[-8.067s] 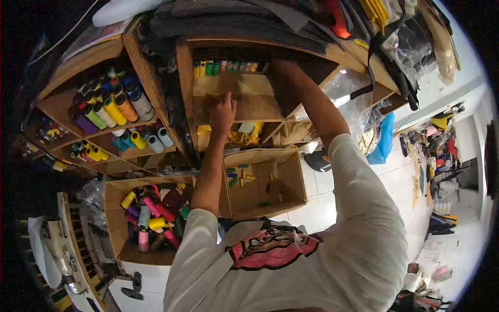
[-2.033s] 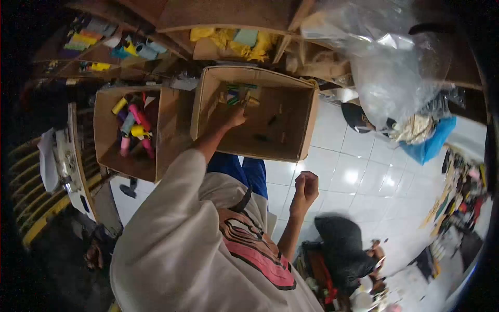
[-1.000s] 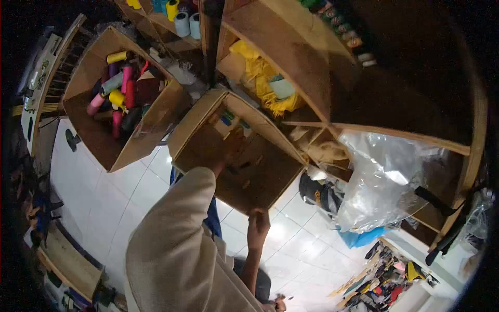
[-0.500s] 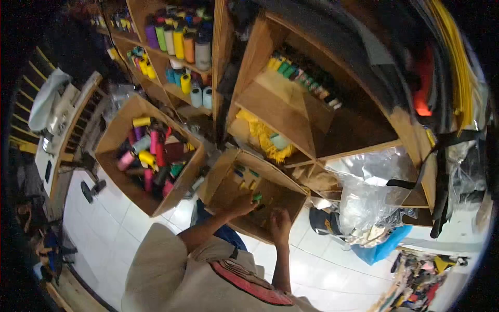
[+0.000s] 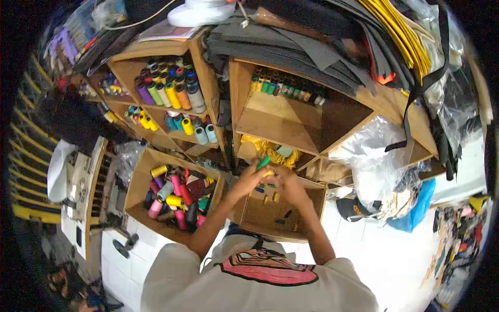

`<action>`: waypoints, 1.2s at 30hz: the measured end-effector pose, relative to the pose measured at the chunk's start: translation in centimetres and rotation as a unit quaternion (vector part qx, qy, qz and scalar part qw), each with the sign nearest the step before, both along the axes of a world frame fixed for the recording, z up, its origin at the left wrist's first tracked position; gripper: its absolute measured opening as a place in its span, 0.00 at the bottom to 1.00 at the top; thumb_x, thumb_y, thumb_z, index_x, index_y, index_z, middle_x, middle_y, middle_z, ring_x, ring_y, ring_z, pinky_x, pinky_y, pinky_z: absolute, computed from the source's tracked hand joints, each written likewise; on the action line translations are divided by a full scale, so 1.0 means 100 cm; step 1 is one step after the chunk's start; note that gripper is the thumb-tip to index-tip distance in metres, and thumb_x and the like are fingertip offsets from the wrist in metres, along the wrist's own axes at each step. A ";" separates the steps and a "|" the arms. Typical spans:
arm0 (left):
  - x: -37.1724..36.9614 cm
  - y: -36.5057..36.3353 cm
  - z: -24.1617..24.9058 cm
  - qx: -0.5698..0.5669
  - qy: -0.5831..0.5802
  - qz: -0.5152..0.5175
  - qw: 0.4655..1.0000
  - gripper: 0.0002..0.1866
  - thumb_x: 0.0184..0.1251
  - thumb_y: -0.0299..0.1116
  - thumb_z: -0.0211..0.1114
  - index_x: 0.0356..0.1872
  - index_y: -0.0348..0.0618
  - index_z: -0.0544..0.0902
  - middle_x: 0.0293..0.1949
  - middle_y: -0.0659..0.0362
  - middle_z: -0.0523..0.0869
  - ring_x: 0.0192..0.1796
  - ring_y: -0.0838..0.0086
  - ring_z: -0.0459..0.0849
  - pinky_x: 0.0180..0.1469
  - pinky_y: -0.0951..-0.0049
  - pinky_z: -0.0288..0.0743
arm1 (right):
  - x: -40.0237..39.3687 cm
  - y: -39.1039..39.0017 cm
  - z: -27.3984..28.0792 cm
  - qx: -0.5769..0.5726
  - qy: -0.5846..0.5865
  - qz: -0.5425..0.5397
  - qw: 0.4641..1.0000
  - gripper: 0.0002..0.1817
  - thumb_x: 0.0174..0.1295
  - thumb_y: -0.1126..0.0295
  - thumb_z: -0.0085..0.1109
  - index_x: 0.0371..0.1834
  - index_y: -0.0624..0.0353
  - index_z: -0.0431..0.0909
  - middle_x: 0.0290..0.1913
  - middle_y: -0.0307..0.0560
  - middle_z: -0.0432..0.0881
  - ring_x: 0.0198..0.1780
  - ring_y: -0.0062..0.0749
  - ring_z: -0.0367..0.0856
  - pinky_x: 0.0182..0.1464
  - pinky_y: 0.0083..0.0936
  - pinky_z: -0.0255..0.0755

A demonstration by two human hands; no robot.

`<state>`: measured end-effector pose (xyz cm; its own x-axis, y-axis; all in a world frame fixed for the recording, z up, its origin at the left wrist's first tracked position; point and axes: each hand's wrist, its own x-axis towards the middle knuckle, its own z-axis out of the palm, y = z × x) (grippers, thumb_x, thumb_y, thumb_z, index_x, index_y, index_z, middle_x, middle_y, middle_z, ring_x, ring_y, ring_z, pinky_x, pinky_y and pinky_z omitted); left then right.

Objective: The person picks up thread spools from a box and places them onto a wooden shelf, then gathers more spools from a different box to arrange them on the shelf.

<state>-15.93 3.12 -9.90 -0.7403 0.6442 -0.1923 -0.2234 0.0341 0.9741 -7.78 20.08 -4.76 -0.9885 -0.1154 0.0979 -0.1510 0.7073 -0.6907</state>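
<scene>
Both hands are raised close together over the far side of a cardboard box. My left hand is closed around a green thread spool, which sticks out past the fingers. Beside it, my right hand has curled fingers and is somewhat blurred; what they hold, if anything, is hidden. A small yellow piece, perhaps another spool, shows between the two hands. Several small spools lie on the floor of the box, among them a yellow spool and a dark spool.
To the left stands a second cardboard box full of large thread cones. Wooden shelves ahead carry rows of thread spools. Plastic bags hang at the right, above a dark cap. A sewing machine is at far left.
Both hands have risen from inside the box and come together above its far side. The green spool is now lifted in my left hand. The camera view has also shifted and levelled.
</scene>
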 end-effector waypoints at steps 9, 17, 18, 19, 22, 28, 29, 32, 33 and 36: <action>-0.110 0.046 0.085 -0.213 0.257 -0.083 0.939 0.48 0.71 0.69 0.38 0.76 0.36 0.48 0.74 0.38 0.56 0.73 0.48 0.62 0.68 0.57 0.62 | -0.093 0.053 0.023 0.178 0.122 -0.026 0.976 0.21 0.60 0.70 0.60 0.56 0.66 0.72 0.49 0.70 0.78 0.55 0.59 0.76 0.55 0.47 0.71; -0.188 0.092 -0.008 -0.083 0.344 0.144 0.924 0.29 0.79 0.55 0.41 0.48 0.32 0.71 0.32 0.51 0.73 0.33 0.60 0.75 0.37 0.56 0.70 | -0.187 0.105 -0.023 -0.275 0.114 -0.149 0.943 0.16 0.62 0.66 0.64 0.48 0.66 0.77 0.46 0.53 0.82 0.47 0.43 0.81 0.51 0.41 0.74; -0.180 0.089 0.004 -0.089 0.353 0.157 0.918 0.28 0.79 0.54 0.41 0.46 0.33 0.71 0.30 0.52 0.72 0.30 0.62 0.74 0.35 0.58 0.69 | -0.200 0.098 -0.022 -0.258 0.121 -0.247 0.926 0.16 0.64 0.63 0.64 0.45 0.64 0.77 0.42 0.46 0.83 0.43 0.34 0.80 0.47 0.41 0.75; -0.172 0.084 0.012 -0.096 0.362 0.169 0.912 0.27 0.79 0.54 0.42 0.45 0.33 0.72 0.29 0.53 0.71 0.27 0.64 0.73 0.33 0.59 0.68 | -0.211 0.099 -0.030 -0.265 0.124 -0.233 0.927 0.16 0.63 0.62 0.65 0.46 0.64 0.77 0.42 0.48 0.83 0.43 0.37 0.80 0.47 0.41 0.75; -0.174 0.084 0.015 -0.100 0.381 0.202 0.897 0.26 0.79 0.52 0.43 0.45 0.33 0.72 0.25 0.55 0.70 0.22 0.67 0.69 0.27 0.61 0.65 | -0.239 0.103 -0.057 -0.244 0.130 -0.217 0.936 0.16 0.62 0.64 0.65 0.48 0.63 0.78 0.43 0.50 0.83 0.44 0.40 0.81 0.47 0.38 0.75; -0.174 0.083 0.003 -0.083 0.441 0.212 0.868 0.20 0.78 0.46 0.50 0.39 0.35 0.71 0.23 0.51 0.69 0.23 0.62 0.70 0.27 0.59 0.65 | -0.271 0.104 -0.078 0.002 0.174 -0.319 0.932 0.17 0.58 0.68 0.64 0.49 0.62 0.79 0.44 0.58 0.83 0.47 0.51 0.82 0.47 0.40 0.74; -0.177 0.086 -0.006 -0.086 0.508 0.231 0.826 0.20 0.77 0.46 0.51 0.38 0.35 0.70 0.23 0.51 0.69 0.24 0.61 0.70 0.27 0.58 0.66 | -0.278 0.105 -0.087 0.018 0.195 -0.338 0.921 0.16 0.56 0.67 0.63 0.48 0.61 0.80 0.43 0.58 0.84 0.46 0.54 0.81 0.46 0.45 0.74; -0.174 0.091 -0.002 -0.092 0.514 0.246 0.817 0.19 0.76 0.45 0.53 0.38 0.34 0.70 0.24 0.49 0.70 0.24 0.58 0.72 0.27 0.57 0.67 | -0.275 0.101 -0.073 0.006 0.173 -0.322 0.931 0.17 0.58 0.68 0.60 0.49 0.63 0.78 0.45 0.63 0.82 0.48 0.58 0.81 0.48 0.43 0.73; -0.171 0.091 0.001 -0.094 0.484 0.244 0.835 0.19 0.76 0.44 0.53 0.39 0.33 0.71 0.24 0.48 0.70 0.25 0.57 0.73 0.27 0.57 0.68 | -0.269 0.098 -0.059 -0.008 0.151 -0.304 0.941 0.17 0.60 0.69 0.59 0.51 0.65 0.76 0.47 0.65 0.82 0.50 0.58 0.80 0.50 0.40 0.73; -0.171 0.093 -0.006 -0.118 0.474 0.239 0.839 0.20 0.75 0.45 0.53 0.40 0.32 0.72 0.26 0.46 0.72 0.25 0.54 0.76 0.27 0.56 0.70 | -0.263 0.085 -0.020 -0.012 0.090 -0.291 0.953 0.15 0.63 0.68 0.56 0.50 0.65 0.76 0.49 0.63 0.81 0.52 0.56 0.80 0.53 0.38 0.71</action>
